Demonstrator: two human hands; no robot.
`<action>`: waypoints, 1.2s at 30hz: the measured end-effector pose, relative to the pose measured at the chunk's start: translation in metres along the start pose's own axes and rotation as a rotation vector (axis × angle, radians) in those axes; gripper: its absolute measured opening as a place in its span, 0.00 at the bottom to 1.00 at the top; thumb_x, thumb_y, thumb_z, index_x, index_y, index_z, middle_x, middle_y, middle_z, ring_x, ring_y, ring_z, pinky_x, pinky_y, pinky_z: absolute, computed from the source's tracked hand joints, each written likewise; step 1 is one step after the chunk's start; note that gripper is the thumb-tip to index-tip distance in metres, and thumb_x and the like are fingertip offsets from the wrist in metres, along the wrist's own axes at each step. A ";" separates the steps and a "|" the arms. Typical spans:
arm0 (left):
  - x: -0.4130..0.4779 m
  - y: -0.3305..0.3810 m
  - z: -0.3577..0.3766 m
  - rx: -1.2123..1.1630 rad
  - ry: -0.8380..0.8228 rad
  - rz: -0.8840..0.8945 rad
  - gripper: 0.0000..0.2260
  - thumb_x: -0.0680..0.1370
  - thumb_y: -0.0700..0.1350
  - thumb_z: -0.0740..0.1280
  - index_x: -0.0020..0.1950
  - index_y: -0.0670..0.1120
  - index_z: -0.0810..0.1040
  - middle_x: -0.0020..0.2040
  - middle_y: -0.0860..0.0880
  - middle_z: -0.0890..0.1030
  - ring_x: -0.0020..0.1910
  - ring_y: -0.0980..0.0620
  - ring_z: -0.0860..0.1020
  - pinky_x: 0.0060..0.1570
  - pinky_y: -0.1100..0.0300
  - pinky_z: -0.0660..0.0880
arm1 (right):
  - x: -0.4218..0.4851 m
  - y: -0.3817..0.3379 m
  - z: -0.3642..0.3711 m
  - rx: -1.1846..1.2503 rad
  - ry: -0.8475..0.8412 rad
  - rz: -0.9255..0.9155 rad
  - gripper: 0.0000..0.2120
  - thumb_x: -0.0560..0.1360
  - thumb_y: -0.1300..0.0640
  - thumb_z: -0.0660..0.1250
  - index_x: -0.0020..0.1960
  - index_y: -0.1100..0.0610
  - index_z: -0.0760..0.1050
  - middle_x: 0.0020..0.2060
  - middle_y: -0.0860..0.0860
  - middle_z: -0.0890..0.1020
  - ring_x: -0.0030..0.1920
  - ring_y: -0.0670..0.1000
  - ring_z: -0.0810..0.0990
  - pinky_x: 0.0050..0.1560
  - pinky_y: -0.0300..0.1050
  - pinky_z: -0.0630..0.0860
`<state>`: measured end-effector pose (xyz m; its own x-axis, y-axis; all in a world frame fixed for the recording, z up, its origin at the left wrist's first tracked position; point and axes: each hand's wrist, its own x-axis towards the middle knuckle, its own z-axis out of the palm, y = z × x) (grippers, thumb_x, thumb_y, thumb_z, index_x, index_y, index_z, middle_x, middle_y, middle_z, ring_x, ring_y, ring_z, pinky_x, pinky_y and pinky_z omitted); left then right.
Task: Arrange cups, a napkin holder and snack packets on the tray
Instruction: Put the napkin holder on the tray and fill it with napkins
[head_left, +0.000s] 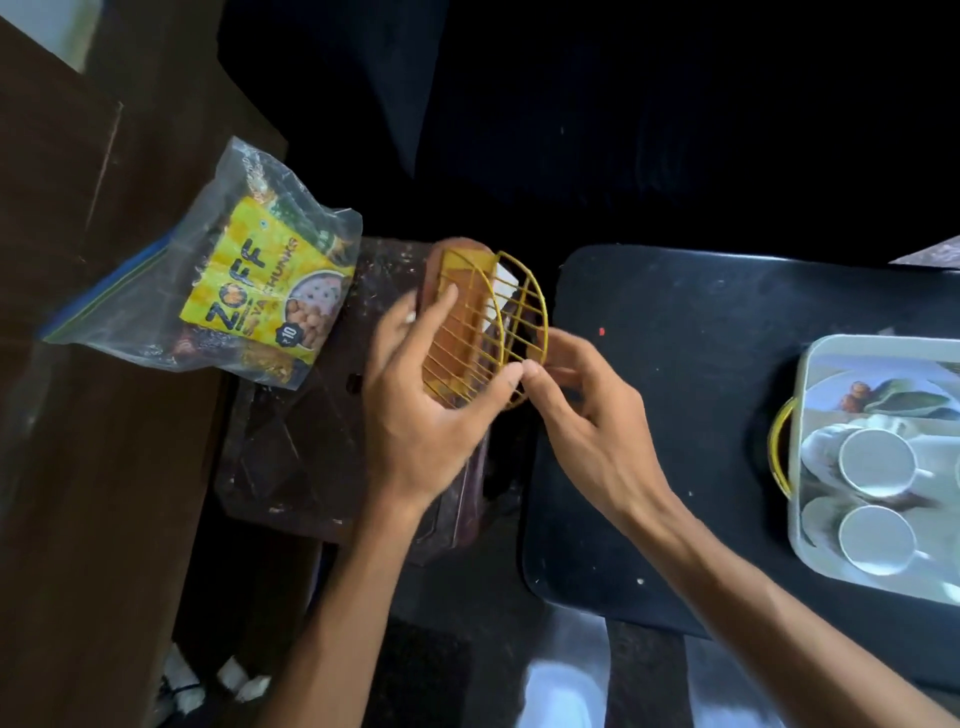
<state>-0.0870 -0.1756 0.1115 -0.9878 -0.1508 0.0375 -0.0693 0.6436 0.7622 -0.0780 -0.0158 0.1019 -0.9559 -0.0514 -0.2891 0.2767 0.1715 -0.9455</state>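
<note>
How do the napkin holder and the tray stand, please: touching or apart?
Apart. The head view shows black table between the napkin holder and the tray.

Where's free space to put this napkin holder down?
The black table is bare between the napkin holder and the tray. The tray's far end, beyond the two cups, looks open. Left is crowded by the snack bag.

Bag (218, 270) at nine o'clock, holder (488, 327) at centre. Tray (857, 341) at three o'clock on the surface (675, 374), cups (878, 462) in it.
</note>
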 end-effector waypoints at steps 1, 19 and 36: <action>-0.010 0.004 0.009 -0.099 -0.025 -0.037 0.34 0.70 0.59 0.75 0.73 0.48 0.75 0.71 0.48 0.73 0.69 0.66 0.72 0.62 0.69 0.75 | -0.008 0.003 -0.008 0.034 -0.002 0.006 0.14 0.81 0.52 0.66 0.66 0.49 0.75 0.57 0.42 0.83 0.56 0.38 0.81 0.51 0.30 0.77; -0.162 0.203 0.201 -0.681 -0.275 -0.382 0.28 0.79 0.61 0.58 0.76 0.50 0.71 0.75 0.56 0.74 0.75 0.59 0.70 0.75 0.51 0.69 | -0.131 0.051 -0.231 -0.266 0.443 0.040 0.17 0.78 0.58 0.70 0.62 0.42 0.76 0.47 0.29 0.82 0.47 0.38 0.84 0.47 0.39 0.82; -0.181 0.308 0.354 -0.774 -0.727 -0.668 0.36 0.72 0.72 0.51 0.73 0.56 0.75 0.76 0.54 0.73 0.76 0.54 0.68 0.78 0.44 0.63 | -0.171 0.103 -0.428 0.097 0.573 0.500 0.29 0.79 0.30 0.48 0.64 0.42 0.79 0.56 0.42 0.84 0.56 0.37 0.81 0.65 0.51 0.76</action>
<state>0.0209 0.3157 0.1111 -0.6567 0.3295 -0.6784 -0.7286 -0.0450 0.6835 0.0724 0.4318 0.1178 -0.6088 0.5326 -0.5880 0.6715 -0.0487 -0.7394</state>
